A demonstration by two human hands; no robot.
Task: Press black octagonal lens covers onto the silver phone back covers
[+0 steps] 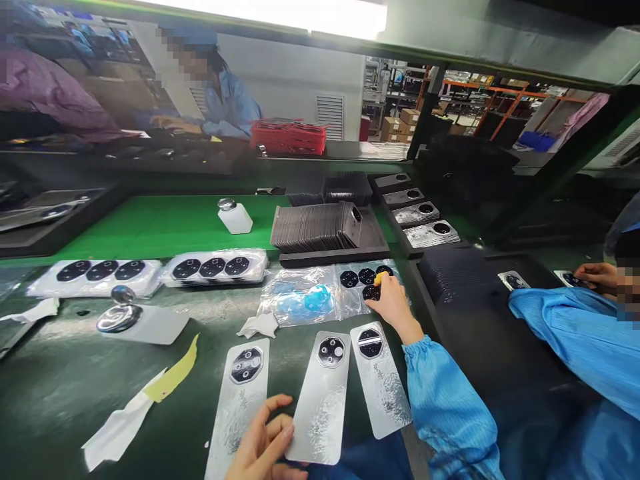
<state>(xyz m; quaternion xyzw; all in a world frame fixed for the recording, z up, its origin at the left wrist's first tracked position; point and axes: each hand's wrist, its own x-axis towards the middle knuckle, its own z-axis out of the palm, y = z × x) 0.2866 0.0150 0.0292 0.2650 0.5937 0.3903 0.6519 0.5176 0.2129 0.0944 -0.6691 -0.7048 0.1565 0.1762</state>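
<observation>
My left hand (267,437) has its fingers curled at the lower left edge of a silver phone back panel (320,400), with the thumb against that edge. On its left lies another phone back panel (240,393), partly behind my hand. A third phone back panel (383,387), with a light strip across its camera area, lies to the right. My right hand (395,307), a yellow cover on one fingertip, pinches a black camera lens cover (371,293) over a clear plastic sheet (345,303). More black lens covers (349,279) lie beside it.
Stacks of bagged lens covers (217,267) line the back. White bottles (235,217) (155,325), a tray of dark panels (315,227) and a crumpled tissue (259,325) stand around. A white-and-yellow strip (145,400) lies left. A co-worker's sleeve (575,333) is at right.
</observation>
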